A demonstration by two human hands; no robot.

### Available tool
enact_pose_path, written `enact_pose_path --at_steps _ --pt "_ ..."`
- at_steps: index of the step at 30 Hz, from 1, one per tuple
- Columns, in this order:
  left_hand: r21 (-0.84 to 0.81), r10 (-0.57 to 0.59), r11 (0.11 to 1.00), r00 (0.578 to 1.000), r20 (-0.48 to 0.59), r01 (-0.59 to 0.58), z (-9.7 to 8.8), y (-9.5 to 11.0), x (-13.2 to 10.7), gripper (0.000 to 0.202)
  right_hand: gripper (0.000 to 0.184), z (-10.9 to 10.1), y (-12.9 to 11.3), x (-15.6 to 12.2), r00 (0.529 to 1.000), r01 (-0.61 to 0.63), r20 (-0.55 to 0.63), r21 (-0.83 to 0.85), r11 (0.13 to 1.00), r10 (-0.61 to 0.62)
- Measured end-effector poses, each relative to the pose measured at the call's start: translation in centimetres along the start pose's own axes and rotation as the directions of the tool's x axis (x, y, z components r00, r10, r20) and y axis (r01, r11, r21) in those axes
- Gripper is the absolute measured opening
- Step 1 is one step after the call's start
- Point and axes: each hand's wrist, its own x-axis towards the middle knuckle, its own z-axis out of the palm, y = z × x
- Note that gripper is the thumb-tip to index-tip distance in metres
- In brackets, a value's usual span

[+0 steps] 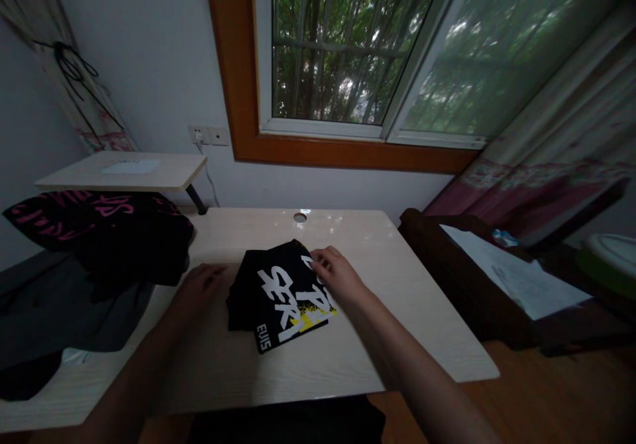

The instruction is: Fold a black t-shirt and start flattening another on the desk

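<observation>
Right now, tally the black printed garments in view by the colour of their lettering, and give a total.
White-and-yellow lettering: 1, the folded shirt, with the right hand on its corner and the left hand flat beside it.
Pink lettering: 1, the heaped garment at the left.
Total: 2

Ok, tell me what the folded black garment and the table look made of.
The folded black garment: soft matte fabric, probably cotton, folded flat with printed lettering. The table: pale wood-grain board, likely laminate; faint sheen catches window light.
</observation>
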Motion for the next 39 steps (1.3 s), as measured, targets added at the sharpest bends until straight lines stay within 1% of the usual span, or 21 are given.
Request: enact_pose_path --at_steps 4,6,8,11,13,14,17,18,20,22,23,24,26,28,29,31,32,34,35,37,39 --pt "-0.005 0.029 1.0 0.999 0.018 -0.029 1.8 2.3 3.0 0.043 0.034 1.4 2.0 2.8 0.997 0.076 -0.011 0.212 0.974 -0.076" --pt "0.003 0.022 1.0 1.0 0.018 -0.022 2.8 3.0 4.4 0.042 0.037 2.0 2.5 4.5 0.995 0.081 0.036 0.297 0.951 -0.096" --pt "-0.008 0.021 1.0 0.999 0.028 -0.021 3.8 3.3 5.5 0.04 0.038 2.4 2.8 5.9 0.988 0.024 0.132 0.397 0.918 -0.083" --pt "-0.018 0.006 1.0 0.999 0.042 -0.005 4.6 3.3 6.4 0.037 0.037 2.7 2.6 7.2 0.955 -0.121 0.292 0.545 0.829 -0.052" --pt "-0.02 -0.015 1.0 0.999 0.035 0.016 4.7 3.3 6.6 0.032 0.039 2.7 2.4 7.6 0.942 -0.161 0.33 0.587 0.793 -0.053" --pt "-0.031 -0.019 0.999 0.999 0.032 0.02 4.6 3.3 6.7 0.029 0.04 2.6 2.3 7.6 0.943 -0.159 0.329 0.587 0.793 -0.055" --pt "-0.107 -0.013 0.994 0.999 0.031 0.017 4.4 3.2 6.5 0.025 0.044 2.5 2.1 7.4 0.967 -0.093 0.251 0.523 0.847 -0.049" --pt "-0.141 -0.017 0.99 0.999 0.036 0.022 4.4 3.2 6.4 0.025 0.045 2.4 1.9 7.1 0.979 -0.038 0.195 0.473 0.88 -0.063" --pt "-0.194 -0.039 0.98 0.998 0.055 0.049 4.3 3.3 6.2 0.028 0.043 2.2 1.2 6.1 0.99 0.111 0.052 0.307 0.945 -0.133" --pt "-0.224 -0.06 0.972 0.995 0.077 0.076 4.3 3.3 5.9 0.031 0.037 2.1 -0.3 4.6 0.966 0.257 -0.042 0.088 0.962 -0.254" --pt "-0.233 -0.067 0.969 0.994 0.081 0.084 4.3 3.4 5.8 0.032 0.032 2.2 -1.3 3.6 0.947 0.32 -0.043 -0.009 0.948 -0.32" --pt "-0.24 -0.072 0.967 0.994 0.079 0.09 4.3 3.4 5.7 0.032 0.027 2.3 -2.5 2.5 0.923 0.385 0.006 -0.075 0.92 -0.385" --pt "-0.245 -0.074 0.966 0.996 0.058 0.086 4.4 3.4 5.4 0.032 0.025 2.9 -4.8 0.3 0.852 0.516 0.178 -0.13 0.846 -0.492" --pt "-0.234 -0.06 0.97 0.998 0.021 0.063 4.4 3.4 5.2 0.032 0.033 3.9 -6.8 -1.7 0.805 0.568 0.312 -0.166 0.806 -0.504" --pt "-0.226 -0.05 0.973 0.999 0.002 0.05 4.4 3.3 5.1 0.032 0.038 4.4 -7.6 -2.5 0.799 0.57 0.351 -0.182 0.801 -0.488" --pt "-0.213 -0.033 0.977 0.999 -0.015 0.029 4.4 3.4 4.9 0.036 0.046 5.5 -8.7 -3.5 0.795 0.557 0.41 -0.202 0.806 -0.447" --pt "-0.207 -0.031 0.978 1.0 -0.001 0.03 4.2 3.4 4.8 0.04 0.047 6.0 -9.1 -3.7 0.793 0.548 0.437 -0.208 0.81 -0.424" --pt "-0.186 -0.042 0.981 0.996 0.076 0.055 3.7 3.8 4.5 0.05 0.045 6.8 -9.5 -3.7 0.792 0.524 0.485 -0.23 0.82 -0.37" --pt "-0.168 -0.054 0.983 0.99 0.128 0.075 3.4 4.0 4.3 0.057 0.043 7.1 -9.7 -3.6 0.8 0.503 0.498 -0.252 0.827 -0.335" --pt "-0.118 -0.089 0.986 0.969 0.231 0.119 2.7 4.3 4.0 0.072 0.042 7.6 -10.1 -3.3 0.831 0.442 0.494 -0.306 0.843 -0.256" --pt "-0.082 -0.104 0.988 0.949 0.299 0.134 2.1 4.6 3.7 0.085 0.047 8.3 -10.7 -3.1 0.86 0.383 0.472 -0.345 0.857 -0.194"
